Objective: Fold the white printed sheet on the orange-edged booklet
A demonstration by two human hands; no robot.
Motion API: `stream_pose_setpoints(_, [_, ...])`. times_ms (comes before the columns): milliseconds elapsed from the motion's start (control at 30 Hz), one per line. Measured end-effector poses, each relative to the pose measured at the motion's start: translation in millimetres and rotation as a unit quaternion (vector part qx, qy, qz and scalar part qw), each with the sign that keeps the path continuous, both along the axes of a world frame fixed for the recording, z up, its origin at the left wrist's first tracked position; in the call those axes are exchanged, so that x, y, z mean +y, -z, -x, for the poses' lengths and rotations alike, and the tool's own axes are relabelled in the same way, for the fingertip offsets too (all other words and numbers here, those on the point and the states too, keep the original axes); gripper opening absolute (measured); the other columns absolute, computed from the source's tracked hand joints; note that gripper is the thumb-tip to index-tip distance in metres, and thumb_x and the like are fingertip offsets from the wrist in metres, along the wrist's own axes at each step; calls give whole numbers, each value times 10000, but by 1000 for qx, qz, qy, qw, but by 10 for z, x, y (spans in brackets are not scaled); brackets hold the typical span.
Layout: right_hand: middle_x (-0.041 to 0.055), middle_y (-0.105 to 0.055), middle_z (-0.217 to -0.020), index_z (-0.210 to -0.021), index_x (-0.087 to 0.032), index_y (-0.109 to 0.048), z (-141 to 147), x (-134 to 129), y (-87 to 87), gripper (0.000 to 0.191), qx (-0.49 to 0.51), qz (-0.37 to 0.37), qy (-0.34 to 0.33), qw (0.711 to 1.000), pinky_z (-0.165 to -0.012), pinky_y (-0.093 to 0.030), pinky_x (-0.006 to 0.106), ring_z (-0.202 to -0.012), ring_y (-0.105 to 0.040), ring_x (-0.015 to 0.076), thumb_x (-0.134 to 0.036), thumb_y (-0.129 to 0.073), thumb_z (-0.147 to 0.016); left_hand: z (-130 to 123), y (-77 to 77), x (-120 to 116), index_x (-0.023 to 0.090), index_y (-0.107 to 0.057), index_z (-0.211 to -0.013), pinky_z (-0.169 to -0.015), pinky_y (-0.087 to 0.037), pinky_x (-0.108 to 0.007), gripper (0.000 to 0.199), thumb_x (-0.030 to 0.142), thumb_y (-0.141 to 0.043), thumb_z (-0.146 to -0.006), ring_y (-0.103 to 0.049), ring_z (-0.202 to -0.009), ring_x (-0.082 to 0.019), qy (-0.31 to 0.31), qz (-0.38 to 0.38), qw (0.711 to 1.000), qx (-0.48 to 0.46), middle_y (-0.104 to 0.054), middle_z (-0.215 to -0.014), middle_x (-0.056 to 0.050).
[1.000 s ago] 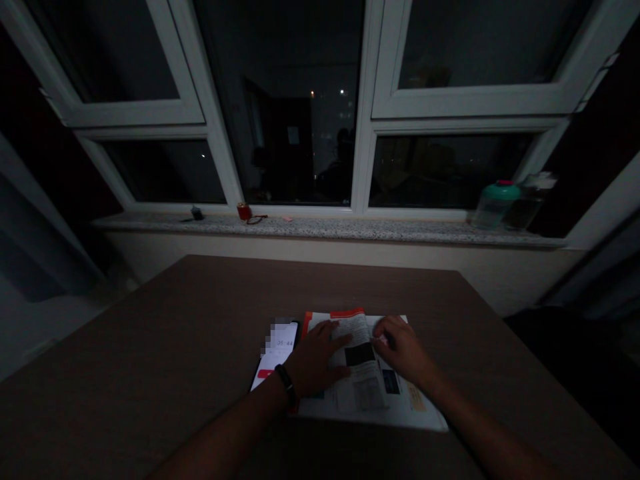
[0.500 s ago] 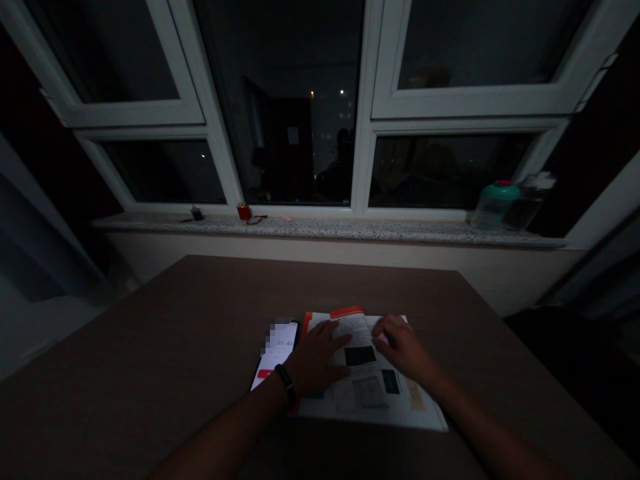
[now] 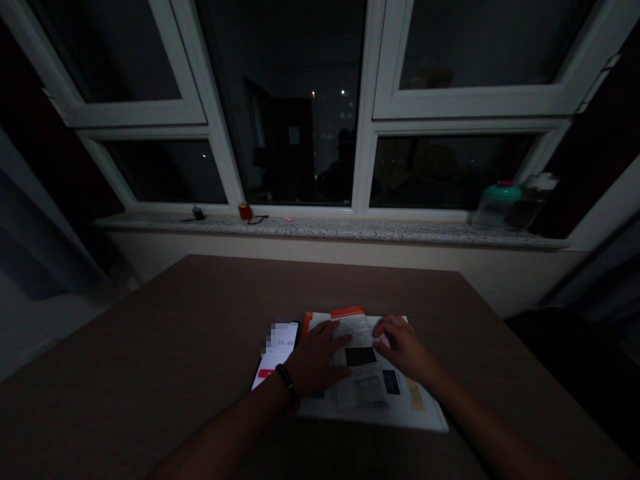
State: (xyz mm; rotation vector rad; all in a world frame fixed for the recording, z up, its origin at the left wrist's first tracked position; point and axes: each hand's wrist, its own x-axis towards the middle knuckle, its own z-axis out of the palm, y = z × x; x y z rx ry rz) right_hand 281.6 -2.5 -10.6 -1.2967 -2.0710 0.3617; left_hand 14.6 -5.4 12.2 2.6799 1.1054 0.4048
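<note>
A printed booklet (image 3: 420, 417) with an orange edge lies on the table, partly under both hands. One of its pages (image 3: 360, 380), bearing text and dark pictures, is bent over towards the left. My left hand (image 3: 320, 357), a dark band on its wrist, rests with fingers spread on that page. My right hand (image 3: 403, 340) is on the booklet's right part, its fingers curled beside the bent page's edge. A small pinkish patch shows between thumb and fingers; whether it is an object or print is unclear. Left of the booklet, a lit phone (image 3: 275, 357) is partly covered by my left wrist.
The brown table (image 3: 200, 300) stands against the wall below a dark window. On the granite sill (image 3: 350, 229) are a red jar (image 3: 245, 211), a small dark bottle (image 3: 198, 213) and a clear container with a teal lid (image 3: 501, 193). Curtains (image 3: 35, 247) hang at the left.
My right fingers have shifted very slightly, so more of the pinkish patch shows. My left hand, the booklet and the phone stay in place.
</note>
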Motion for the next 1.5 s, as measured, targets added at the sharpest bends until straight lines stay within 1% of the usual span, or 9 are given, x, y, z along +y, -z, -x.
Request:
stream_pose_setpoints(367, [40,-598,-959,-893,-227,-619,8,-22,-51,117,-15,16,-1,1000,-850,-425,369,-946,-559,232,-196,-661,-789,19,18,13,295,-437,-1415,-1089,-328,-549,763,539,-749,-763,-312,-1382,-358,3,7,1000,10,-325,-1522,-115])
stream_pose_setpoints(667, [37,-592,-946,-886,-224,-614,22,-21,-38,126,-29,10,9,999,-845,-421,365,-941,-556,232,-205,-671,-775,26,64,19,269,-455,-1398,-1094,-335,-534,756,540,-753,-758,-299,-1397,-355,7,10,1000,-5,-319,-1531,-125])
stream_pose_setpoints(800, [43,-596,-962,-910,-221,-610,27,-27,-28,135,-29,3,10,1000,-856,-430,377,-949,-561,236,-209,-656,-783,26,70,21,231,-466,-1393,-1106,-321,-532,756,548,-746,-766,-292,-1402,-357,10,11,1000,-1,-316,-1531,-147])
stream_pose_setpoints(867, [60,-599,-1020,-992,-224,-610,37,-47,-51,215,-30,-7,10,999,-878,-435,395,-994,-557,249,-195,-647,-782,26,72,22,219,-469,-1391,-1110,-317,-527,764,552,-749,-763,-303,-1397,-358,9,11,1000,2,-318,-1530,-155])
stream_pose_setpoints(967, [93,-583,-1184,-1143,-241,-598,69,-103,-125,342,-45,-29,-15,998,-949,-419,440,-1127,-519,275,-188,-624,-806,29,83,28,232,-462,-1395,-1110,-319,-524,766,561,-745,-763,-307,-1398,-356,11,13,1000,-1,-307,-1538,-149])
stream_pose_setpoints(1133, [71,-534,-1377,-1218,-288,-619,132,-192,-201,371,-102,-12,-107,989,-1073,-347,496,-1308,-418,294,-271,-637,-847,37,90,35,260,-424,-1418,-1116,-307,-525,771,566,-726,-779,-305,-1402,-348,29,11,999,-13,-298,-1546,-131])
stream_pose_setpoints(1200, [67,-516,-1415,-1249,-292,-612,140,-199,-181,405,-107,3,-125,986,-1099,-330,505,-1350,-384,298,-294,-650,-846,39,83,34,255,-417,-1422,-1118,-307,-522,765,554,-723,-787,-303,-1404,-348,29,12,999,-12,-295,-1549,-130])
stream_pose_setpoints(1367, [72,-488,-1451,-1306,-292,-584,127,-184,-117,451,-105,17,-131,986,-1116,-326,514,-1368,-380,297,-328,-645,-860,41,89,39,222,-398,-1434,-1125,-295,-527,781,570,-698,-803,-291,-1412,-339,26,21,999,-7,-288,-1552,-146])
stream_pose_setpoints(1500, [80,-481,-1459,-1311,-281,-585,127,-188,-129,461,-114,15,-131,985,-1125,-312,522,-1373,-373,302,-336,-647,-858,26,109,52,214,-359,-1455,-1142,-274,-516,776,519,-693,-824,-261,-1428,-320,27,28,999,-10,-278,-1557,-143])
